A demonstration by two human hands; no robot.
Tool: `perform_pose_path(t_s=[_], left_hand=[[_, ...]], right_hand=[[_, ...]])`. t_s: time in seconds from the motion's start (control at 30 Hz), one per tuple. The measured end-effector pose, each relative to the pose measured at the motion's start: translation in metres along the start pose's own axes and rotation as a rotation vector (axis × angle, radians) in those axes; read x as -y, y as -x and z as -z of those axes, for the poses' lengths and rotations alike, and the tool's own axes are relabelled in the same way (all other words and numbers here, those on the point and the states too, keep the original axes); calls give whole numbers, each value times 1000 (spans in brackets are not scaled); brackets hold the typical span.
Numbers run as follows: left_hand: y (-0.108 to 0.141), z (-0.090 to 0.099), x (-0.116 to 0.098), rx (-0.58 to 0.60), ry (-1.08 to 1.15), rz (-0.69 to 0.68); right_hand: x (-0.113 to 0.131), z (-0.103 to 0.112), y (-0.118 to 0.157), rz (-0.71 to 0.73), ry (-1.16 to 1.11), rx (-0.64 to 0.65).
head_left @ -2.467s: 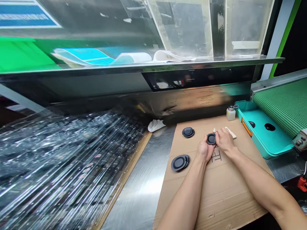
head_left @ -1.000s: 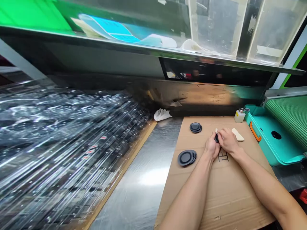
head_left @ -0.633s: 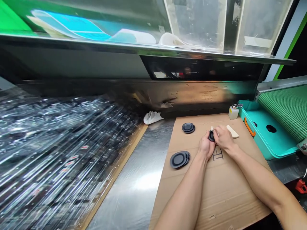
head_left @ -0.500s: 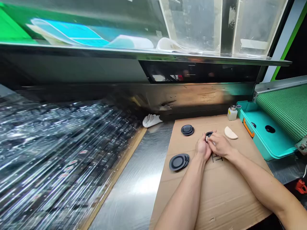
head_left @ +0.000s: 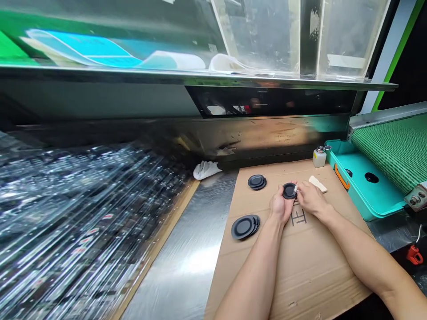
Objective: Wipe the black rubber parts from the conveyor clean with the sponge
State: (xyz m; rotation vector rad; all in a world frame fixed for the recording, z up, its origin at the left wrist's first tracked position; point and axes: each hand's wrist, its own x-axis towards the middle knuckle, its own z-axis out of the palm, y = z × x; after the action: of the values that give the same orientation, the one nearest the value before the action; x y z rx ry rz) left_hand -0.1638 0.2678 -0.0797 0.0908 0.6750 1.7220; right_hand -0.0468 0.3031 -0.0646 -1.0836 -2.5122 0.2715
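Observation:
My left hand (head_left: 279, 205) grips a round black disc (head_left: 289, 191) by its edge, its face turned up toward me. At the disc's right edge my right hand (head_left: 312, 198) is closed in a pinch on a small white piece, perhaps cloth or cotton; its kind is too small to tell. Left of my hands, two small stacks of similar discs lie on the cardboard: a far stack (head_left: 256, 182) and a near stack (head_left: 245, 227). Beyond my right hand rests a flat cream-coloured pad (head_left: 318, 183), partly hidden by that hand.
A small bottle with a metal top (head_left: 319, 157) stands by the teal tray (head_left: 367, 213), which holds black discs. A green conveyor belt (head_left: 396, 142) overhangs the tray. A white glove (head_left: 206, 170) lies left of the cardboard (head_left: 320, 275). Plastic-wrapped goods (head_left: 83, 231) fill the left side.
My right hand has drawn back a little to the right from the disc, whose face now shows. It covers more of the cream pad. The whole view has shifted slightly.

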Motion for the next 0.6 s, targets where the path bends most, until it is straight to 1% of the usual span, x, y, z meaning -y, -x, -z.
perform_pose_path(t_s=[0.1, 0.13, 0.23, 0.3, 0.43, 0.47, 0.53, 0.6], left_hand=[[-2, 2, 5, 20, 2, -21], [-3, 2, 7, 19, 7, -38], [-7, 6, 9, 17, 18, -91], [-9, 8, 9, 25, 18, -88], [-12, 13, 7, 36, -1, -56], [-12, 14, 7, 39, -7, -53], [-13, 15, 8, 44, -21, -51], [-13, 16, 10, 61, -39, -72]], right_hand=[[1, -9, -9, 144, -64, -53], [2, -12, -13, 157, -68, -76], [4, -17, -21, 78, -21, -138], [4, -17, -21, 30, 16, -134], [6, -14, -8, -61, 58, -94], [7, -13, -5, -71, 47, -75], [9, -11, -2, -43, 1, -25], [10, -10, -2, -6, -47, -18]])
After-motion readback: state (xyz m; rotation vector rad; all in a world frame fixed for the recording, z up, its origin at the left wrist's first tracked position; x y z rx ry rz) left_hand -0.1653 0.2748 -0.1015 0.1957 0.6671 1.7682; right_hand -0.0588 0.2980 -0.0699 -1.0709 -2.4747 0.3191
